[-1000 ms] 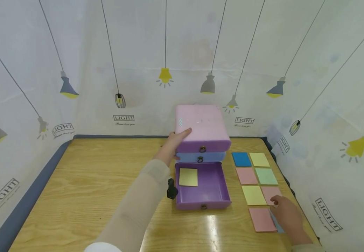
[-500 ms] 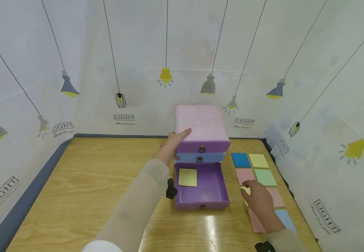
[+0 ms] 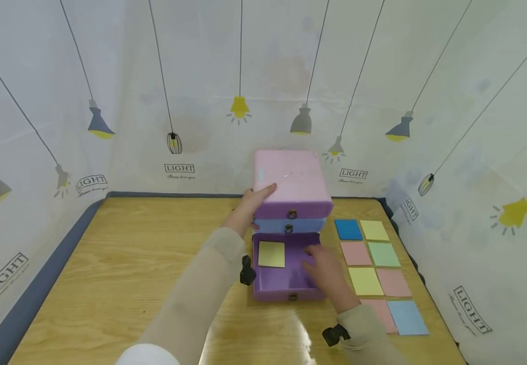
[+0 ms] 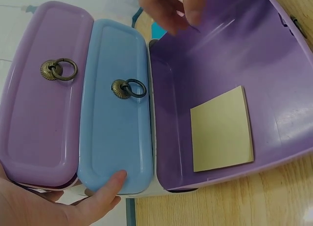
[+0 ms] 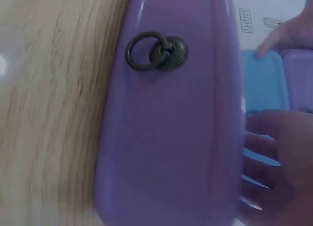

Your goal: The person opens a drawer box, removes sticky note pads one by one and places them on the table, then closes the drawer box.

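A small three-tier drawer cabinet (image 3: 291,177) with a pink top stands at the table's back. Its top purple drawer and blue drawer (image 4: 117,133) are closed; the bottom purple drawer (image 3: 274,280) is pulled out. A yellow sticky note pad (image 3: 271,254) lies in that drawer's back left. My left hand (image 3: 247,208) grips the cabinet's left side, one finger on the pink top and one digit on the blue drawer's front. Above the drawer's right half hovers my right hand (image 3: 329,274), thumb and index finger apart, nothing visible between them.
Right of the cabinet, several sticky note pads lie in two columns, including a dark blue pad (image 3: 348,229), a green pad (image 3: 384,254) and a light blue pad (image 3: 407,318). A printed cloth wall (image 3: 218,147) closes off the back and sides.
My right hand has moved left from the lower note pads, across the left column, to above the pulled-out drawer. The pads it covered now show. My left hand has stayed on the cabinet.
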A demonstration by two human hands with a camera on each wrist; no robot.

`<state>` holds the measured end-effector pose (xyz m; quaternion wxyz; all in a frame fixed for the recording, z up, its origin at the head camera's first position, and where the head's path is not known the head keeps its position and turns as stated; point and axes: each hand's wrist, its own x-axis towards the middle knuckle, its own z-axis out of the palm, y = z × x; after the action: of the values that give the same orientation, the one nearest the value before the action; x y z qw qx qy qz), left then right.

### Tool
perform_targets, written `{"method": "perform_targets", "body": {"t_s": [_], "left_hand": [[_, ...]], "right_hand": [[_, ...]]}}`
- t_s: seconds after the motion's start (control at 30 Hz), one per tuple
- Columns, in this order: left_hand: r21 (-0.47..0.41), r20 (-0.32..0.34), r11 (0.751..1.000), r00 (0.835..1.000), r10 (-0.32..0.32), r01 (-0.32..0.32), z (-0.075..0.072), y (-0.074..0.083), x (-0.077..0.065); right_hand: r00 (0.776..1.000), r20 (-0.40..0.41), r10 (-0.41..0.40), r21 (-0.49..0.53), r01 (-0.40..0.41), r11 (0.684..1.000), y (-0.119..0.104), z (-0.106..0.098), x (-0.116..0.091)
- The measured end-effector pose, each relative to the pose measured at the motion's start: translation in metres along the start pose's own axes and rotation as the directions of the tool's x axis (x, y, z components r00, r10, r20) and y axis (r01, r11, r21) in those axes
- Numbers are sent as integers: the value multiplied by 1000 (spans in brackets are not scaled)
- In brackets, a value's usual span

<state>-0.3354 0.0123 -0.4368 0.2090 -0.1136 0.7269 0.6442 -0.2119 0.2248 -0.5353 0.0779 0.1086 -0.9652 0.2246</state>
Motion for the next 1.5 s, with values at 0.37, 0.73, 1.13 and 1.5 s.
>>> {"method": "perform_targets", "body": {"t_s": [0.37,0.73,1.13,1.5], "left_hand": [[9,20,1000,1000,-2,2,-1,0,0],[-2,-21,1000,1000,-2,2,-4,2,1],[-20,-35,1000,999,-8,8,0,-6,4],[6,-43,1000,999,-7,7,-2,-5,6]], "right_hand": [[986,153,69,54,-78,995,-9,48,28],[962,272,8,1,-9,1000,-19,64,50],[978,196,73,71,-89,994,-19,72,45],[988,146,53,282,-93,955,-22,53,41]]}}
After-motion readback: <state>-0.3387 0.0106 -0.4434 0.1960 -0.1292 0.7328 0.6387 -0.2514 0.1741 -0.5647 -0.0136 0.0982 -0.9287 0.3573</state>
